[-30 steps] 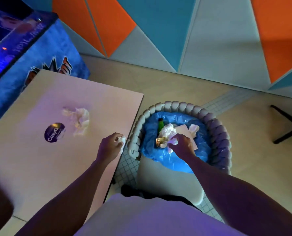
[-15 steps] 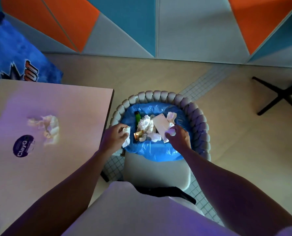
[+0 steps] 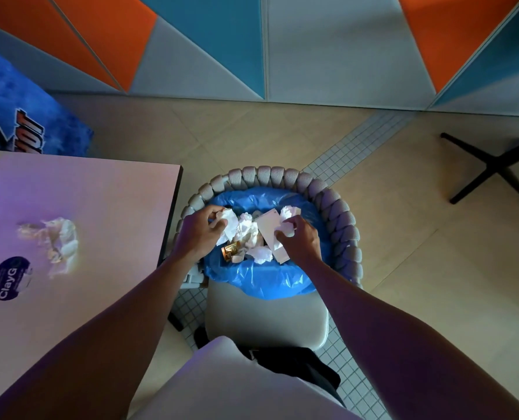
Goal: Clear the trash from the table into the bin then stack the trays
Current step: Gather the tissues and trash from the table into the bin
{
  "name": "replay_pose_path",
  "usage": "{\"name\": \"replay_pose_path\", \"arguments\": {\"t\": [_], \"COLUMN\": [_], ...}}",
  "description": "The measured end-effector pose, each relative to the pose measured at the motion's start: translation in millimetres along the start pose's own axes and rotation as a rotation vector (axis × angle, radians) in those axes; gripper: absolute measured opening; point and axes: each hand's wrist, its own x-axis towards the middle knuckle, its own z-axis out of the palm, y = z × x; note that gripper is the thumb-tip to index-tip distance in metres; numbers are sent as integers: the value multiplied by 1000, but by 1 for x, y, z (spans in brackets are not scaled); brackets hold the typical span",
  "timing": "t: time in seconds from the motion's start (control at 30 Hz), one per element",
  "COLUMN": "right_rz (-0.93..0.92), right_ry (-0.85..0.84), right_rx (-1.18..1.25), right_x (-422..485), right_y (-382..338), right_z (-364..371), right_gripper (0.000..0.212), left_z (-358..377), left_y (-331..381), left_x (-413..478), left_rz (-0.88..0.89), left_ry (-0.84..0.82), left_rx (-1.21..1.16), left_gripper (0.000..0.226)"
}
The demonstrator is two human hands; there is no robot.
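Both hands are over the open bin point(image 3: 264, 283), which stands on the floor just beside the table's point(image 3: 100, 189) right edge and is lined with a blue plastic bag, a braided grey rim point(image 3: 351, 234) curving around it. The left hand point(image 3: 199, 234) has its fingers curled around a crumpled white tissue point(image 3: 228, 223), holding it above the left side of the bag's mouth. The right hand point(image 3: 301, 241) pinches a smaller white wad point(image 3: 286, 230) between thumb and fingertips above the right side. Below them the bin already holds more crumpled white paper point(image 3: 247, 234), a flat pale card point(image 3: 268, 230) lying tilted, and a shiny gold wrapper point(image 3: 231, 252) near the left wall. One loose heap of crumpled tissue point(image 3: 59, 244) lies on the tabletop, well apart from the hands, with a round dark sticker point(image 3: 8, 277) reading "ClayG" just in front of it. A blue printed cabinet point(image 3: 25, 122) stands behind the table, and a black cross-shaped base point(image 3: 491, 168) sits on the tiled floor to the far right.
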Motion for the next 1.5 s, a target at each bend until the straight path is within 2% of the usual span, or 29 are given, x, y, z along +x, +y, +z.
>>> {"name": "replay_pose_path", "arguments": {"t": [0.17,0.33,0.4,0.57,0.77,1.0,1.23,1.5], "right_rz": [-19,11,34,74,78,70,-26,-159], "right_ry": [-32,-74,-81,-104,-143,-184,-218,-271], "right_rx": [-3,-63,-77,-59,-53,-73,-86,-141], "right_x": [18,24,19,3,-13,-34,-53,-74], "right_y": [-6,0,6,18,9,-5,-31,-91], "right_z": [10,22,23,21,17,18,36,81], "right_gripper": [35,53,55,42,27,23,20,20], "left_z": [3,15,19,16,3,-12,-35,-74], "left_y": [-1,-12,-21,-32,-33,-41,-78,-129], "left_x": [19,23,17,-4,-27,-62,-98,-106], "left_rz": [0,-67,-99,-149,-127,-136,-197,-244], "left_ry": [-9,-137,-155,-192,-168,-148,-35,22], "left_rx": [2,-62,-72,-79,-74,-54,-75,-128], "left_gripper": [39,64,66,58,37,32,24,27]}}
